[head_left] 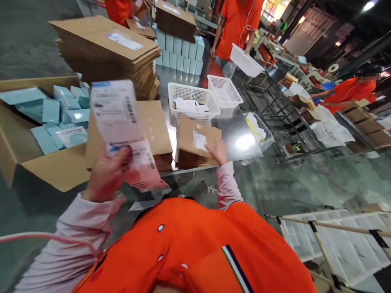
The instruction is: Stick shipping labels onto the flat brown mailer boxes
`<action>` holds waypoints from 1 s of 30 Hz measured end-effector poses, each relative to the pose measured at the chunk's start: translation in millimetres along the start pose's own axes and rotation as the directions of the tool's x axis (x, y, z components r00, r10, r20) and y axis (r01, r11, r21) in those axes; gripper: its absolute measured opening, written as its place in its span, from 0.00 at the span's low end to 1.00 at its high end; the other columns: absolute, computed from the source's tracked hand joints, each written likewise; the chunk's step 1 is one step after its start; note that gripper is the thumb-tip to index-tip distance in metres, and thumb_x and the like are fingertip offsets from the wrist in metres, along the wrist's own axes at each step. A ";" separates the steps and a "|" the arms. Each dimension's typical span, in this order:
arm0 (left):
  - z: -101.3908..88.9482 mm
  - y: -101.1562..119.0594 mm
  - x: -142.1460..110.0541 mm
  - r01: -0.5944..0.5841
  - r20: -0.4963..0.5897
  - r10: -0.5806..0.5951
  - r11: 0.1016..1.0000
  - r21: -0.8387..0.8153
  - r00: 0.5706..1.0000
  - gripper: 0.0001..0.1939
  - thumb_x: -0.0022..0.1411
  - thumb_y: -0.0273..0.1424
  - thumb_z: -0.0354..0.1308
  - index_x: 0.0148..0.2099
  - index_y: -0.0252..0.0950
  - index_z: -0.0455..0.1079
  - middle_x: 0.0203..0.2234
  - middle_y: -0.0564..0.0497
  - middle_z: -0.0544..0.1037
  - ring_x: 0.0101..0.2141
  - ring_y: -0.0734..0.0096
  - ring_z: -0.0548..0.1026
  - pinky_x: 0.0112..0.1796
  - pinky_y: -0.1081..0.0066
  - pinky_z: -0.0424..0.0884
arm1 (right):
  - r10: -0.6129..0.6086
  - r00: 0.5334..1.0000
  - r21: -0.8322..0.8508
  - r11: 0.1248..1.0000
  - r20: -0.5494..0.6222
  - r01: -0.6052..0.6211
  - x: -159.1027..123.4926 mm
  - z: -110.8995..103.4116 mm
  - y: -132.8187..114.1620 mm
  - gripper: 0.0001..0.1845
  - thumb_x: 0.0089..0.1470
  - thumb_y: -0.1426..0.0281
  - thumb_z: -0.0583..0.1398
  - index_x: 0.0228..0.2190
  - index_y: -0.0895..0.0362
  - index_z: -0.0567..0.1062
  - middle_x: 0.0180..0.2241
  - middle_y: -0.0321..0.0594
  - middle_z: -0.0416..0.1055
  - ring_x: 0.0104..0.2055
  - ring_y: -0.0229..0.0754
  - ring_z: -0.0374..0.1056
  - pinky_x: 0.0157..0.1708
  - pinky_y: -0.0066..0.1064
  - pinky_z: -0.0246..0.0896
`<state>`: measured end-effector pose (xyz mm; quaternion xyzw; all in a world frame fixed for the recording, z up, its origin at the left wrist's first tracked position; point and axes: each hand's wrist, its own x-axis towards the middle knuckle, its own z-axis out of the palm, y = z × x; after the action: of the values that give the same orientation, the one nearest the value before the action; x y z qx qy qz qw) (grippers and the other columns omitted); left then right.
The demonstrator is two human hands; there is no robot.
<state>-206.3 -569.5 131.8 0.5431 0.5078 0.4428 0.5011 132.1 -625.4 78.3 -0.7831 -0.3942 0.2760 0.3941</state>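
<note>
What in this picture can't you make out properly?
In the head view:
Print on the packet in the left hand: blurred by motion.
Papers in the white basket: partly hidden by its mesh wall.
Label on the flat cardboard by the right hand: too small to read.

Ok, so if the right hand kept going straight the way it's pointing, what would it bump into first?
The right hand rests on a stack of flat cardboard, so it would first slide across the white label on top. Past that, it would probably reach the white plastic basket, though depth is hard to judge.
</note>
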 end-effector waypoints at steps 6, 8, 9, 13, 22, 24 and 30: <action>20.2 -19.4 -13.5 0.181 0.322 -0.157 0.982 -0.046 0.933 0.33 0.39 0.49 0.75 0.44 0.33 0.76 0.39 0.44 0.81 0.40 0.58 0.77 0.41 0.67 0.76 | -0.439 0.835 0.599 0.782 0.331 0.174 -62.4 118.1 -58.5 0.27 0.52 0.54 0.65 0.50 0.57 0.76 0.50 0.45 0.76 0.51 0.47 0.74 0.54 0.42 0.70; 16.6 -19.7 -10.5 0.171 0.252 -0.127 0.972 -0.162 0.959 0.35 0.39 0.45 0.76 0.48 0.33 0.75 0.42 0.44 0.81 0.43 0.59 0.77 0.45 0.68 0.75 | -0.464 0.811 0.610 0.773 0.357 0.174 -74.3 132.8 -64.0 0.25 0.53 0.52 0.64 0.45 0.58 0.79 0.48 0.45 0.78 0.50 0.47 0.74 0.54 0.41 0.70; 14.5 -19.8 -9.0 0.167 0.193 -0.127 0.964 -0.207 0.973 0.34 0.39 0.44 0.76 0.47 0.33 0.75 0.41 0.44 0.81 0.41 0.60 0.77 0.44 0.69 0.75 | -0.471 0.779 0.584 0.794 0.413 0.171 -75.6 134.1 -65.2 0.26 0.50 0.52 0.66 0.44 0.58 0.79 0.46 0.45 0.78 0.48 0.48 0.75 0.52 0.41 0.71; 14.3 -27.2 -9.9 0.190 0.021 -0.190 0.959 -0.209 0.982 0.26 0.37 0.44 0.74 0.33 0.30 0.76 0.28 0.48 0.80 0.29 0.68 0.74 0.33 0.72 0.72 | -0.463 0.767 0.449 0.856 0.444 0.257 -57.0 120.6 -76.6 0.29 0.46 0.55 0.70 0.47 0.58 0.79 0.42 0.43 0.80 0.41 0.45 0.76 0.43 0.35 0.73; 27.3 -63.0 -1.8 0.140 -0.130 -0.180 0.952 -0.271 0.975 0.23 0.41 0.46 0.72 0.27 0.33 0.69 0.18 0.55 0.69 0.22 0.76 0.66 0.24 0.77 0.62 | -0.622 0.682 0.197 0.777 0.384 0.598 -14.1 139.8 -118.9 0.09 0.54 0.65 0.68 0.33 0.58 0.83 0.39 0.40 0.79 0.41 0.38 0.75 0.44 0.27 0.68; 23.3 -68.0 3.3 0.304 0.051 -0.303 0.909 -0.286 0.952 0.25 0.35 0.42 0.75 0.32 0.32 0.72 0.20 0.53 0.73 0.23 0.73 0.69 0.24 0.75 0.65 | -0.657 0.682 0.108 0.741 0.320 0.663 14.9 158.9 -131.0 0.09 0.54 0.66 0.68 0.34 0.60 0.83 0.45 0.43 0.76 0.48 0.39 0.72 0.53 0.29 0.65; 16.8 -112.2 -33.6 0.507 0.127 -0.493 0.802 -0.316 0.860 0.30 0.35 0.39 0.76 0.40 0.29 0.76 0.32 0.42 0.81 0.31 0.62 0.78 0.31 0.69 0.73 | -0.486 0.796 -0.323 0.735 0.362 0.596 94.8 216.8 -159.7 0.30 0.52 0.58 0.69 0.53 0.60 0.76 0.62 0.52 0.62 0.65 0.55 0.57 0.65 0.49 0.52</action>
<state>-204.8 -606.6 19.4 0.3042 0.5393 0.3649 0.6953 -42.0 -399.1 83.7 -0.6568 -0.7029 0.1542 0.2254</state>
